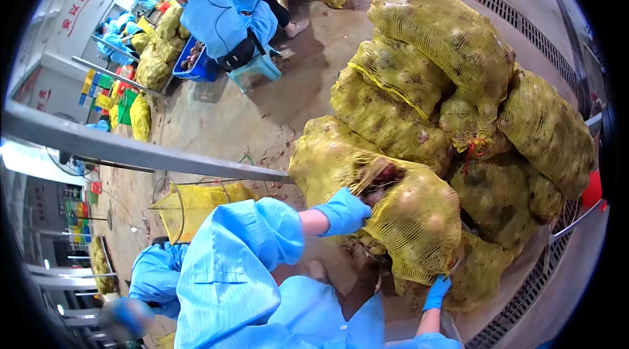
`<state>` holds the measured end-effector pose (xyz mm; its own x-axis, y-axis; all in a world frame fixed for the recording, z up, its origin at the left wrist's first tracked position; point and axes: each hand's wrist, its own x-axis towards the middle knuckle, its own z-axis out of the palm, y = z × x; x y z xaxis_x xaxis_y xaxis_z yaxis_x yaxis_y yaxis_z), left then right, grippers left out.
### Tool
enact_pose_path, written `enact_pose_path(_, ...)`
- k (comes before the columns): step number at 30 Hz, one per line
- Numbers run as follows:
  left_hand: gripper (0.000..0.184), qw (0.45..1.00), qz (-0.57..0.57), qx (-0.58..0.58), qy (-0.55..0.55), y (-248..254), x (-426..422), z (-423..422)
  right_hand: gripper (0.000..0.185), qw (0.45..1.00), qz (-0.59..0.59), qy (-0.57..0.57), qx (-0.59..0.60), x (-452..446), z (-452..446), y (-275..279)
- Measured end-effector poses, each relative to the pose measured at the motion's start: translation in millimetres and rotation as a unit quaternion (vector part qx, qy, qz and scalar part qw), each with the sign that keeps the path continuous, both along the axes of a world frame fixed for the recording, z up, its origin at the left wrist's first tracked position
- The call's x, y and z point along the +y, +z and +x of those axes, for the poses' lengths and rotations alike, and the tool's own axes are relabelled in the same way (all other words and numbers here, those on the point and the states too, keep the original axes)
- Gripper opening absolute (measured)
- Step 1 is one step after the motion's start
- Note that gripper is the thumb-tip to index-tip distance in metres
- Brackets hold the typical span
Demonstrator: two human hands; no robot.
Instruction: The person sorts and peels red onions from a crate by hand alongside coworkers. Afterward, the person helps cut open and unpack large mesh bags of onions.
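Observation:
A yellow mesh bag [419, 218] full of round produce lies at the front of a pile of similar bags. A gap in its mesh shows dark red onions [386, 175], some with dry skins. At the near edge of that gap, my left hand [347, 211], in a blue glove, is closed on the mesh. My right hand [437, 293], also gloved in blue, grips the bag's lower corner, its fingers curled round the netting. What lies under my right fingers is partly hidden.
More filled mesh bags [445, 35] are stacked behind. A grey metal bar [151, 156] crosses on the left, near a yellow bag on a frame [196, 208]. A person in blue [229, 18] sits on a stool by a blue crate [196, 67]. A floor drain [498, 2] runs behind the pile.

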<state>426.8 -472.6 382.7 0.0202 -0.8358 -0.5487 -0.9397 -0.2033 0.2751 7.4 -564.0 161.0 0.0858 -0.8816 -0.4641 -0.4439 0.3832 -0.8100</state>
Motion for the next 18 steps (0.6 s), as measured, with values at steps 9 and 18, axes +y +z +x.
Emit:
enact_pose_path(9,0.008,0.995,-0.059,-0.067,-0.040,-62.7,-22.4,8.9,0.034,0.993,0.088,-0.060,-0.054,90.3,29.9,58.2)
enact_pose_path(18,0.046,0.852,-0.240,0.190,0.426,-75.1,102.7,-59.2,0.023,0.991,0.114,0.030,-0.057,120.7,60.3,95.9)
